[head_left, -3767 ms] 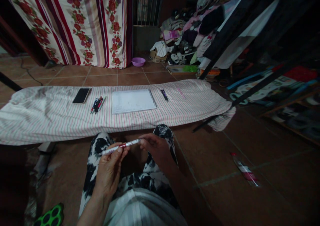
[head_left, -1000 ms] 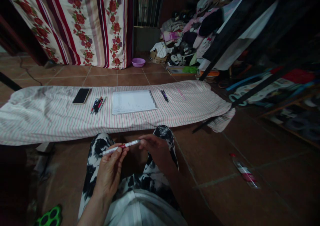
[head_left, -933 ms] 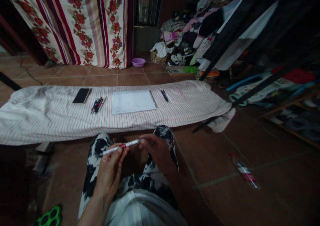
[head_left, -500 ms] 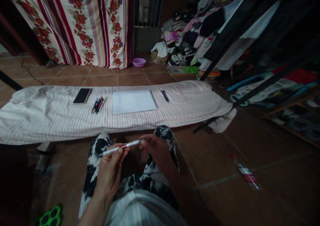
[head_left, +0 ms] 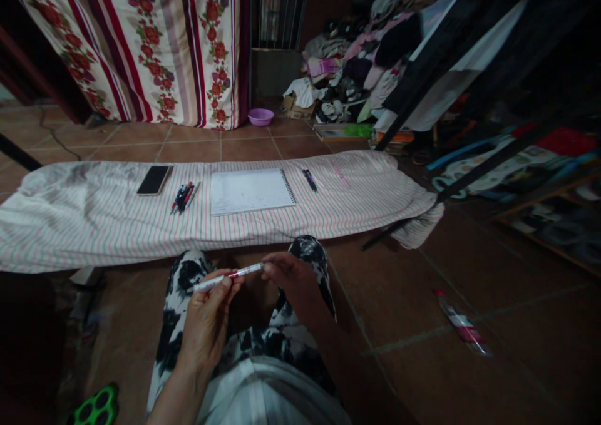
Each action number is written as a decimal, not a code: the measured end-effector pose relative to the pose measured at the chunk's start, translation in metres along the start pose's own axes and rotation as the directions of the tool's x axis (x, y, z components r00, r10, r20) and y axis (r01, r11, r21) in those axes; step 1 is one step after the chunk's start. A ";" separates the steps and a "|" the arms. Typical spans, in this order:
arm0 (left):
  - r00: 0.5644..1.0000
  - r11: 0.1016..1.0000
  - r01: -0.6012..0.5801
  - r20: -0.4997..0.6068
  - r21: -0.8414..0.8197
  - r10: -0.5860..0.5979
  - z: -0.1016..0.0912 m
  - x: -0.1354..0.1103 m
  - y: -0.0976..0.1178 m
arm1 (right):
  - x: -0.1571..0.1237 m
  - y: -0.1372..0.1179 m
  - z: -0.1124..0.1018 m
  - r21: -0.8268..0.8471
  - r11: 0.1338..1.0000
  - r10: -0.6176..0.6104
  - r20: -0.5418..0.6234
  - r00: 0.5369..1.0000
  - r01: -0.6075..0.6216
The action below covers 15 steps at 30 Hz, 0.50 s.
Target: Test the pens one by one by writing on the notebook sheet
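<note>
Probably light, stiff and slick, the slim white-and-red plastic pen (head_left: 241, 271) seems best held mid-barrel, where the left-hand grip (head_left: 208, 315) pinches it, the right-hand grip (head_left: 295, 282) pinching one end.

We are finding no readable text. On the pad (head_left: 253, 191) at the centre of the frame, we are seeing faint marks, too small to read. On the pen (head_left: 248, 268), at lower centre, we are making out tiny, illegible print. On the bottle (head_left: 462, 323) at lower right, we are seeing a blurred label (head_left: 466, 330).
</note>
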<state>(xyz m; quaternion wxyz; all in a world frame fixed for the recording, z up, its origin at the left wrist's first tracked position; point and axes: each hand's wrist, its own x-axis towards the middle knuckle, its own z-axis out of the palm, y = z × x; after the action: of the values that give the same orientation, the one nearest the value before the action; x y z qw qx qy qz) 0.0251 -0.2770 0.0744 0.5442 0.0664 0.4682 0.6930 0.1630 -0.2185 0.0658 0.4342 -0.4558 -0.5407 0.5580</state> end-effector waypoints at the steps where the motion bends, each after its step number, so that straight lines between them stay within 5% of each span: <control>1: 1.000 1.000 0.002 0.001 0.003 -0.002 0.000 0.000 0.000 | 0.000 0.000 0.000 -0.007 1.000 0.000 0.001 1.000 0.000; 15: 1.000 1.000 0.006 -0.010 0.008 -0.006 0.000 0.000 -0.001 | 0.001 0.003 -0.001 0.047 0.999 -0.011 0.027 1.000 0.010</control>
<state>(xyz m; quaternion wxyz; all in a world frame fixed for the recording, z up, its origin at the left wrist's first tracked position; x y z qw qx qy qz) 0.0256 -0.2772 0.0738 0.5438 0.0639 0.4739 0.6896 0.1640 -0.2177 0.0628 0.4403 -0.4351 -0.5356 0.5744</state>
